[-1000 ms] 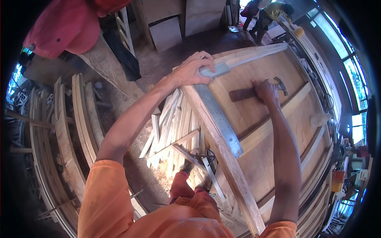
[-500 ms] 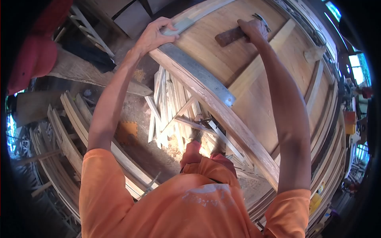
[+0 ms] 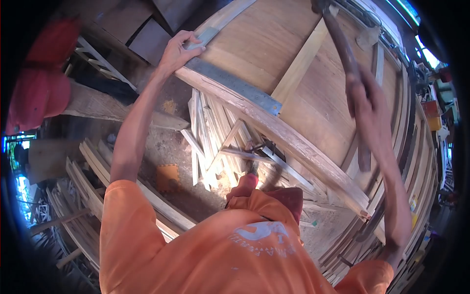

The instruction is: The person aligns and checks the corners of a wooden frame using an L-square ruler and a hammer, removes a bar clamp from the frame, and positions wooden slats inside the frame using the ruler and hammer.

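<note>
1. Head view: step in hand reads as a hold. Left hand (image 3: 177, 53) clamps the pale stock (image 3: 206, 34) of the metal square (image 3: 235, 82), thumb on the near side, fingertips curled over the far side.
2. Square's blade lies flat just below the left thumb, running off towards the wearer's right along the thick wooden rail (image 3: 281, 128). Dull blue-grey, scuffed, bright spots at its far end. Looks seated flush; can't confirm from here.
3. Right hand (image 3: 366, 100) is closed round the hammer (image 3: 364, 159), fingers together. Dark handle end pokes out below the fist; the part above the fingers is blurred, head can't be made out.
4. Beyond the left fingertips: brown panel (image 3: 257, 32), smooth, visible grain. Pale brace (image 3: 299, 66) crosses it between the two hands. Loose wood strips (image 3: 195, 117) lie beneath the left forearm's side of the rail.
5. My read: any move from here calls for steady left-finger pressure on the stock and a hammer path clear of that thumb.
</note>
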{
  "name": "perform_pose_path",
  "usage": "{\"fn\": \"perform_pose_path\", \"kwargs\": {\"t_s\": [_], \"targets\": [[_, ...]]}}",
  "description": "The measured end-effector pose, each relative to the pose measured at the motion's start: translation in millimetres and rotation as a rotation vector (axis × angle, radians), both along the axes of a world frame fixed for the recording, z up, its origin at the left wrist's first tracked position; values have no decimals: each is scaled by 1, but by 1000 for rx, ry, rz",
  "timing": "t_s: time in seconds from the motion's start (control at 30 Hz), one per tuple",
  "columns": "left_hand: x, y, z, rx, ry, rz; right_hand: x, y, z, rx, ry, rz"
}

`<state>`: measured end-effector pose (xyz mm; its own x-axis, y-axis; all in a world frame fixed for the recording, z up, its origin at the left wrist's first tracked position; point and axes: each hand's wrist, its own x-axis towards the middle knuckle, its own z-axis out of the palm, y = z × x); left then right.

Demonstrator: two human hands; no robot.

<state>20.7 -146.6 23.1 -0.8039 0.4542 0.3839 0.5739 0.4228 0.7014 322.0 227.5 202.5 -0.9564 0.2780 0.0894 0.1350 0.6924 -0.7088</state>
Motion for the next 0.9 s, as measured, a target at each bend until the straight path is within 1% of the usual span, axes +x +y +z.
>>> {"fn": "perform_pose_path", "kwargs": {"t_s": [0.03, 0.1, 0.17, 0.2, 0.27, 0.3, 0.37, 0.4, 0.47, 0.5, 0.53, 0.6, 0.67, 0.73, 0.77, 0.8, 0.87, 0.9], "targets": [[0, 0, 1, -5, -19, -6, 21, -9, 0, 99, 2, -16], [3, -1, 3, -13, -44, -5, 58, -17, 6, 149, -89, 131], [2, -2, 4, -27, -49, 8, 94, -20, 1, 323, -183, 216], [2, -2, 3, -47, -66, 7, 108, -23, -3, 329, -175, 221], [0, -3, 3, -63, -66, 10, 130, -29, -11, 525, -70, 515], [-1, -4, 2, -77, -42, 15, 139, -34, -15, 528, -68, 517], [3, -2, 5, -92, -13, 17, 152, -45, -23, 616, -125, 657], [5, -1, 7, -123, -35, 44, 157, -47, -29, 614, -124, 649], [14, -2, 7, -153, -60, 63, 162, -49, -41, 642, -285, 629], [16, -1, 8, -156, -26, 84, 164, -52, -44, 646, -324, 581], [14, 1, 8, -154, 14, 104, 166, -56, -49, 649, -321, 562], [10, 0, 7, -139, 32, 84, 176, -66, -62, 642, -355, 472], [6, -1, 2, -124, 45, 63, 188, -86, -74, 644, -344, 439], [3, -4, 0, -138, 17, 63, 203, -116, -83, 662, -388, 502], [3, -4, 1, -141, 9, 65, 210, -131, -91, 664, -226, 573], [4, -5, 0, -132, 12, 54, 217, -143, -95, 672, -230, 561], [4, -5, -1, -126, 73, 58, 222, -171, -97, 673, 14, 752], [5, -6, -1, -119, 77, 51, 222, -181, -98, 692, 115, 797]]}}
